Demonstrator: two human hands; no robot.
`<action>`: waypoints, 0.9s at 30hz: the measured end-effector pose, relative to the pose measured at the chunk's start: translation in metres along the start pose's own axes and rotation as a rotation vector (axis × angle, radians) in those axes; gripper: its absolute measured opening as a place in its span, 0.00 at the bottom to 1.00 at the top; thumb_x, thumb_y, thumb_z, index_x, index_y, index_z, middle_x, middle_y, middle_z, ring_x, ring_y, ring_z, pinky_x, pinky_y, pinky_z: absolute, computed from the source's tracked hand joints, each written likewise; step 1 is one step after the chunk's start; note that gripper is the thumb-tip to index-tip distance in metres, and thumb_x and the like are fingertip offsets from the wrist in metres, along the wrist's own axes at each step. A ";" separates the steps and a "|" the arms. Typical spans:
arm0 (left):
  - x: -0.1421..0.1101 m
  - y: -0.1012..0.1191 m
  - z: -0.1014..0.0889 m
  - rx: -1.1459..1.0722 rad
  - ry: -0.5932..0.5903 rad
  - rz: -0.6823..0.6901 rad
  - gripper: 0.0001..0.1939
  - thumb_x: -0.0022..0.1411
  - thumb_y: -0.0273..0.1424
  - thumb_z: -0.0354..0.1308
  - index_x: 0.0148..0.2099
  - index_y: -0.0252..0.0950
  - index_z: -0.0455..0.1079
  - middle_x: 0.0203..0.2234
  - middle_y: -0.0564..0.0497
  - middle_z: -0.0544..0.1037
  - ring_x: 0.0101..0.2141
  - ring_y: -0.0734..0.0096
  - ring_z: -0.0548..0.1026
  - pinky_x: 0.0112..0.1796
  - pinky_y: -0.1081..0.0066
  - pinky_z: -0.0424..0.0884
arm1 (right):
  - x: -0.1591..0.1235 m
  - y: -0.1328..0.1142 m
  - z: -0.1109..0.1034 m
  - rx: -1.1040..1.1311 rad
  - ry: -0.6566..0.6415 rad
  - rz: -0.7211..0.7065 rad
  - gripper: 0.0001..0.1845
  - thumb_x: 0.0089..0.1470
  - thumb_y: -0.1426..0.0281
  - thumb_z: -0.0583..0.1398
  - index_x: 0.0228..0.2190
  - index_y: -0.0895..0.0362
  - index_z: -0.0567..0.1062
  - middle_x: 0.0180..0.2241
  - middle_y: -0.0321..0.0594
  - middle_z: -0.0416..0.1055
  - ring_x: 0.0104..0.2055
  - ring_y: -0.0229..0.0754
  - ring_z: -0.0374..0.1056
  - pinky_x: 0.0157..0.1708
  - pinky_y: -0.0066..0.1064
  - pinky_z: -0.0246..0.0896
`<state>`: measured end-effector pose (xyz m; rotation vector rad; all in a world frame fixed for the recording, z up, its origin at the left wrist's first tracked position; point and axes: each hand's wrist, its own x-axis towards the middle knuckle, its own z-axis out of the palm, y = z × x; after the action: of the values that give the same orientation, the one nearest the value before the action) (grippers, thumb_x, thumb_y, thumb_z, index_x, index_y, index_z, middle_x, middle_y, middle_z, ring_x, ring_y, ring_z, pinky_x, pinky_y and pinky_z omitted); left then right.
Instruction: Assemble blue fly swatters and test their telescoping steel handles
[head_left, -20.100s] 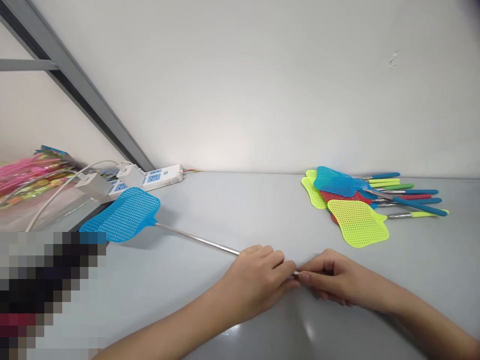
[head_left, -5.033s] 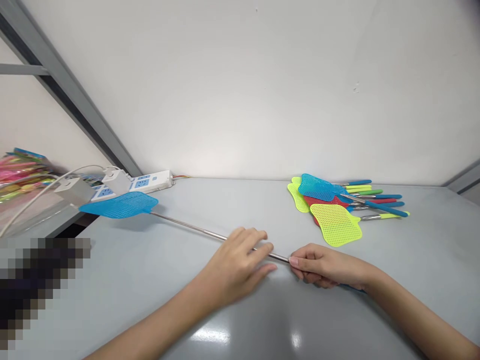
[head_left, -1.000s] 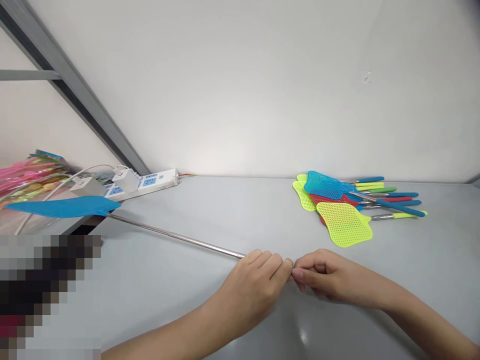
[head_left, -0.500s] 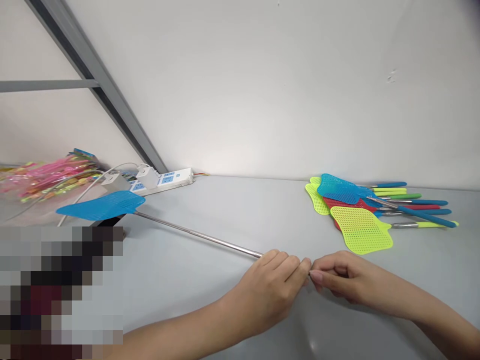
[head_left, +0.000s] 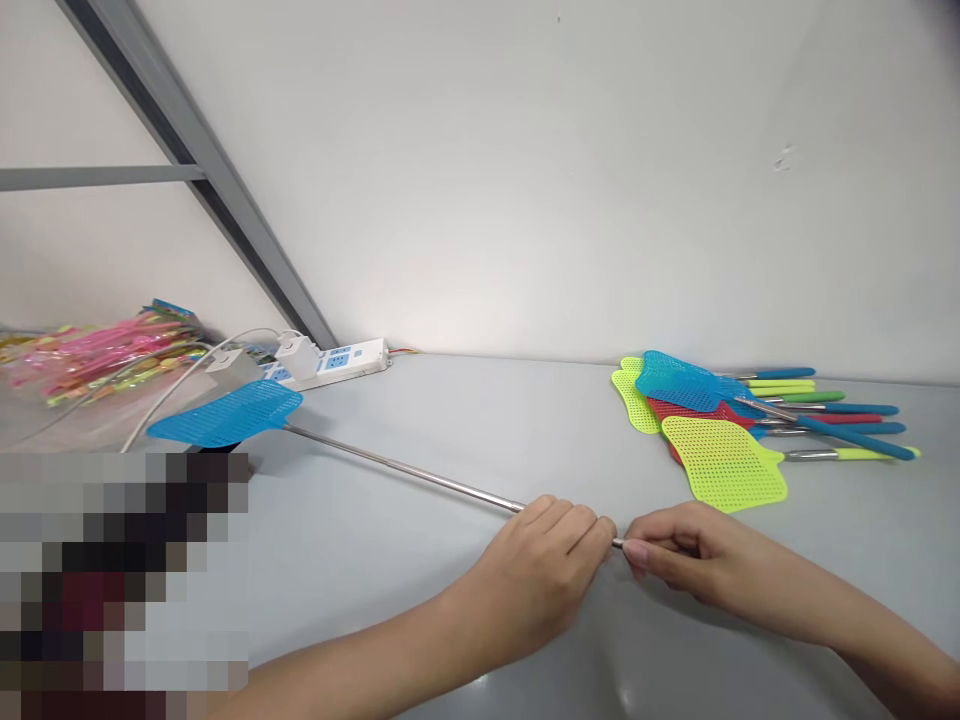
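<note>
A blue fly swatter (head_left: 225,413) with a long metal shaft slants across the grey table, its perforated head at the left. My left hand (head_left: 544,565) is closed around the shaft near its right end. Just beyond it, my right hand (head_left: 686,550) pinches the tip of the shaft between thumb and fingers; a short piece of bare metal shows between the two hands. Whatever lies inside my right fingers is hidden. Behind my right hand is a pile of fly swatters, with a yellow-green swatter (head_left: 724,465) in front and a blue swatter (head_left: 675,380) on top.
At the back left, a white power strip (head_left: 352,362) with plugged-in adapters and cables lies by the wall. Plastic-wrapped colourful items (head_left: 112,345) are heaped beyond it. A grey metal frame (head_left: 225,210) leans across the left. The lower left corner is blurred out.
The swatter's head has shifted slightly right. The gap between my hands has widened a little, uncovering more metal at the shaft's end. Both hands keep their grip.
</note>
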<state>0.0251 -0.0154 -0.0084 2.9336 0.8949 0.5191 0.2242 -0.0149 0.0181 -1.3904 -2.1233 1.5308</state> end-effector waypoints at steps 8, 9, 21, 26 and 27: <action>-0.001 0.000 -0.004 0.007 -0.025 -0.046 0.08 0.59 0.21 0.41 0.36 0.33 0.61 0.27 0.51 0.66 0.26 0.71 0.61 0.29 0.70 0.60 | 0.004 -0.001 0.006 0.013 0.048 0.009 0.17 0.54 0.59 0.52 0.21 0.57 0.65 0.17 0.29 0.45 0.20 0.32 0.41 0.17 0.25 0.35; -0.001 0.000 -0.005 0.001 -0.027 -0.051 0.08 0.59 0.21 0.41 0.36 0.33 0.61 0.27 0.50 0.66 0.27 0.71 0.61 0.29 0.70 0.60 | 0.005 -0.001 0.006 0.016 0.054 0.004 0.17 0.54 0.59 0.52 0.21 0.57 0.65 0.18 0.29 0.45 0.20 0.32 0.41 0.17 0.25 0.35; -0.004 0.000 -0.004 0.007 -0.120 -0.128 0.09 0.61 0.22 0.40 0.35 0.34 0.61 0.25 0.51 0.65 0.25 0.70 0.59 0.27 0.69 0.58 | 0.011 -0.001 0.010 0.053 0.038 -0.011 0.18 0.54 0.58 0.52 0.21 0.58 0.66 0.17 0.29 0.45 0.20 0.31 0.42 0.18 0.25 0.36; -0.003 -0.002 -0.006 0.011 -0.117 -0.125 0.09 0.62 0.23 0.41 0.34 0.34 0.61 0.25 0.52 0.65 0.26 0.70 0.60 0.28 0.70 0.59 | 0.012 0.003 0.012 0.097 0.028 0.009 0.21 0.54 0.55 0.50 0.22 0.58 0.67 0.17 0.28 0.44 0.19 0.31 0.41 0.17 0.25 0.35; -0.003 -0.002 -0.006 0.006 -0.117 -0.124 0.09 0.62 0.24 0.41 0.34 0.34 0.61 0.25 0.52 0.65 0.26 0.70 0.60 0.28 0.70 0.59 | 0.013 0.004 0.013 0.105 0.025 0.010 0.22 0.54 0.55 0.50 0.22 0.59 0.67 0.17 0.28 0.44 0.19 0.31 0.41 0.17 0.25 0.35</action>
<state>0.0199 -0.0154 -0.0038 2.8546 1.0561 0.3352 0.2120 -0.0135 0.0045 -1.3793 -1.9945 1.5952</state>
